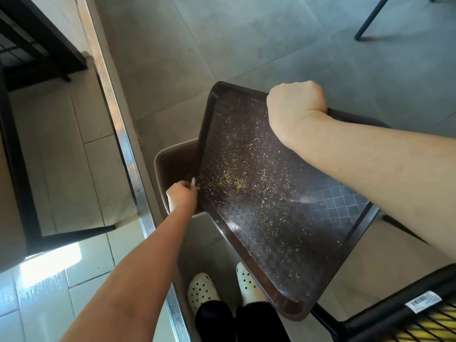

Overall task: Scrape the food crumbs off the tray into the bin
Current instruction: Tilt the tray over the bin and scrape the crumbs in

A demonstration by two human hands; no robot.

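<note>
Currently the dark brown tray [283, 193] is held tilted, its lower left edge over the open bin [172, 164], which stands on the grey floor [222, 45] just beside a metal floor strip [123, 134]. Tray surface is a textured grid, speckled all over with fine yellowish crumbs [237, 178], densest in a patch toward the left-centre. Lower right area of the tray looks a bit cleaner, grid pattern showing through.

Right hand [294, 107] is fisted tight around the tray's far rim, near the upper right corner, carrying it. Left hand [181, 197] is down at the tray's left edge, right above the bin, fingers curled around a small silvery utensil [193, 182]; can't tell exactly what it is, too small and partly hidden. Its tip touches the tray at the edge.

Bin is pale-rimmed, dark inside, partly covered by the tray; contents not readable.

Below the tray: two cream perforated clogs [201, 290] and black trouser legs [214, 319]. Bottom right, a black metal frame with a barcode sticker [423, 301] and yellow mesh. Far left, dark furniture legs on lighter tiles.
</note>
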